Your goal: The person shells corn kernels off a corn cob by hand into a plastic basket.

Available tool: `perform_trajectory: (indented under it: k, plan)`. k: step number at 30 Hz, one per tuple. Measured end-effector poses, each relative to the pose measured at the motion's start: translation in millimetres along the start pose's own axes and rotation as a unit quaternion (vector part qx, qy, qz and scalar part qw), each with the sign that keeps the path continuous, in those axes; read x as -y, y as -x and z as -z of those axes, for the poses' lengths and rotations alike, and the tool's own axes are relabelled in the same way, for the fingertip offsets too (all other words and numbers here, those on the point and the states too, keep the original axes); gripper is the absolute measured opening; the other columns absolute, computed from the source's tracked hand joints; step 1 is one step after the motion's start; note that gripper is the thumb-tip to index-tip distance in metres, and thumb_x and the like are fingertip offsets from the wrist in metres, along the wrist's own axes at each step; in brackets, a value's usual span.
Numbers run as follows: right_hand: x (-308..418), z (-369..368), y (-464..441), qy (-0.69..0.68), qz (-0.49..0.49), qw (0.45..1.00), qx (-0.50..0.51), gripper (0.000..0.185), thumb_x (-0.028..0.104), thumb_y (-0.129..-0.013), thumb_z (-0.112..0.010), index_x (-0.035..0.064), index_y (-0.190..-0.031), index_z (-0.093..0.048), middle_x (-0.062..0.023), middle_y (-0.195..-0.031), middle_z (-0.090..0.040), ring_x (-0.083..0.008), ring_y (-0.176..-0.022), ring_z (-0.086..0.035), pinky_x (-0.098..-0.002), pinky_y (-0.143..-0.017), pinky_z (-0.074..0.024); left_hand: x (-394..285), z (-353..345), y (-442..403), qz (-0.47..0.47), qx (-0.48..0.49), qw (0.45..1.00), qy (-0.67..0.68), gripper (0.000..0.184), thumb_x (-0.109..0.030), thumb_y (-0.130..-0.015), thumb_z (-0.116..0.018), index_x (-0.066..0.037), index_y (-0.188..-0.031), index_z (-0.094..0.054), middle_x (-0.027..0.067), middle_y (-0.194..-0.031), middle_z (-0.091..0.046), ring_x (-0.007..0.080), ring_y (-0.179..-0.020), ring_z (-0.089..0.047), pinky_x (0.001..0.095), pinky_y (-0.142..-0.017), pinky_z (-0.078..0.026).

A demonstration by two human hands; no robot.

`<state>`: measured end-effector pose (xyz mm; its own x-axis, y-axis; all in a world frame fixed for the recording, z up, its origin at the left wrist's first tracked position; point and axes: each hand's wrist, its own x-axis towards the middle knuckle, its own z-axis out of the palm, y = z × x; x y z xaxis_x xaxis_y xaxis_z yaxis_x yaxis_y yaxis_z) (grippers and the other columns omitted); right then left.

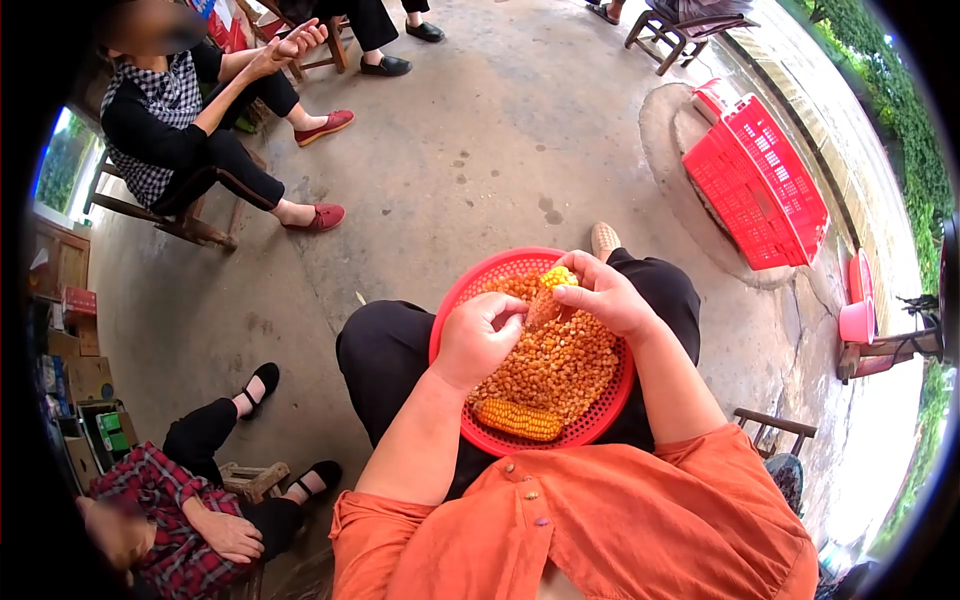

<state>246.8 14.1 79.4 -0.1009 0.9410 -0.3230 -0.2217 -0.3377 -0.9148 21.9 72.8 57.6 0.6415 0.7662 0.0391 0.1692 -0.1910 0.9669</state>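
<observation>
A partly shelled corn cob (pixel 545 307) is held over a red perforated basket (pixel 447 325) on my lap. My right hand (pixel 605 293) is closed around its upper end, where yellow kernels still show. At the cob's lower, bare reddish end, my left hand (pixel 482 338) has its thumb and fingers pinched together. Whether loose kernels sit between those fingers is hidden. Loose orange kernels (pixel 560 368) cover the basket's bottom. A full corn cob (pixel 519 419) lies on them near the rim closest to me.
Two seated people, one in a checked top (pixel 165 130) and one in a plaid shirt (pixel 165 510), sit to my left. Red plastic crates (pixel 760 180) stand on the concrete floor (pixel 430 170) at the right. Farther right is a pink basin (pixel 857 322); boxes (pixel 90 378) line the left side.
</observation>
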Motion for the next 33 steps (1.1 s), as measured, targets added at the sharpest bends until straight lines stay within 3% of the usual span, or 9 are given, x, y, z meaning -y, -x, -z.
perform_trajectory:
  k: [7, 9, 19, 22, 24, 25, 27, 33]
  plan:
    - [-1, 1, 0, -0.017, 0.0, 1.0, -0.013, 0.034, 0.019, -0.094, -0.067, 0.0017, -0.119, -0.051, -0.0065, -0.1, -0.064, -0.0142, -0.085, -0.066, -0.0291, -0.073, -0.0555, -12, -1, 0, -0.026, -0.025, 0.999, -0.014, 0.013, 0.001, -0.082, -0.067, 0.001, -0.094, -0.068, 0.0106, -0.088, -0.067, 0.0173, -0.076, -0.065, 0.028, -0.068, -0.052]
    - [-3, 2, 0, -0.024, 0.0, 1.0, -0.012, 0.034, 0.019, -0.094, -0.067, 0.0017, -0.119, -0.051, -0.0068, -0.099, -0.065, -0.0144, -0.084, -0.066, -0.0294, -0.073, -0.0558, -10, -2, -1, -0.11, -0.056, 0.991, -0.054, 0.012, -0.001, -0.079, -0.068, -0.003, -0.091, -0.068, 0.0097, -0.079, -0.065, 0.0195, -0.064, -0.062, 0.03, -0.058, -0.049]
    - [1, -2, 1, -0.03, -0.018, 0.999, 0.019, 0.035, 0.016, -0.093, -0.068, 0.003, -0.119, -0.049, -0.0047, -0.099, -0.062, -0.0144, -0.086, -0.065, -0.0293, -0.076, -0.0553, -9, -5, 0, -0.12, -0.047, 0.989, -0.079, 0.009, 0.0, -0.075, -0.068, -0.005, -0.082, -0.065, 0.0103, -0.075, -0.062, 0.0247, -0.063, -0.062, 0.0333, -0.056, -0.048]
    - [3, -3, 2, -0.031, -0.016, 0.999, 0.03, 0.034, 0.014, -0.091, -0.069, 0.0038, -0.117, -0.049, -0.0047, -0.099, -0.061, -0.0149, -0.088, -0.064, -0.0295, -0.078, -0.0544, -3, -9, 4, -0.053, -0.046, 0.997, -0.021, 0.007, 0.0, -0.077, -0.066, -0.004, -0.081, -0.064, 0.0071, -0.074, -0.063, 0.0187, -0.063, -0.062, 0.0319, -0.056, -0.047]
    - [4, -2, 3, -0.037, -0.013, 0.998, 0.039, 0.034, 0.013, -0.09, -0.069, 0.0043, -0.115, -0.049, -0.0051, -0.099, -0.061, -0.0155, -0.09, -0.064, -0.0298, -0.079, -0.0537, -1, -11, 6, 0.029, -0.007, 0.995, 0.1, 0.008, 0.005, -0.084, -0.061, -0.002, -0.086, -0.063, 0.0004, -0.078, -0.062, 0.0092, -0.067, -0.061, 0.0261, -0.059, -0.049]
    - [3, 0, 3, -0.04, -0.005, 0.998, 0.045, 0.034, 0.013, -0.09, -0.07, 0.0042, -0.115, -0.049, -0.0046, -0.099, -0.061, -0.0143, -0.089, -0.063, -0.0297, -0.078, -0.0543, -1, -13, 6, 0.029, -0.007, 0.995, 0.1, 0.008, 0.005, -0.084, -0.061, -0.002, -0.086, -0.063, 0.0004, -0.078, -0.062, 0.0092, -0.067, -0.061, 0.0261, -0.059, -0.049]
    - [3, 0, 3, -0.044, 0.004, 0.998, 0.052, 0.034, 0.012, -0.09, -0.07, 0.0042, -0.115, -0.049, -0.004, -0.098, -0.06, -0.0132, -0.089, -0.063, -0.0296, -0.077, -0.0549, 0, -17, 6, 0.14, 0.006, 0.949, 0.282, 0.008, 0.003, -0.089, -0.056, -0.003, -0.091, -0.06, 0.002, -0.082, -0.064, 0.0118, -0.068, -0.063, 0.026, -0.062, -0.052]
    - [6, -2, 4, -0.04, 0.047, 0.997, 0.047, 0.033, 0.012, -0.09, -0.07, 0.0032, -0.114, -0.05, -0.0041, -0.096, -0.061, -0.0145, -0.086, -0.064, -0.0302, -0.076, -0.0549, -3, -7, 0, 0.175, -0.023, 0.914, 0.365, 0.006, -0.004, -0.093, -0.055, -0.004, -0.087, -0.057, 0.0039, -0.08, -0.063, 0.0113, -0.067, -0.063, 0.0246, -0.063, -0.052]
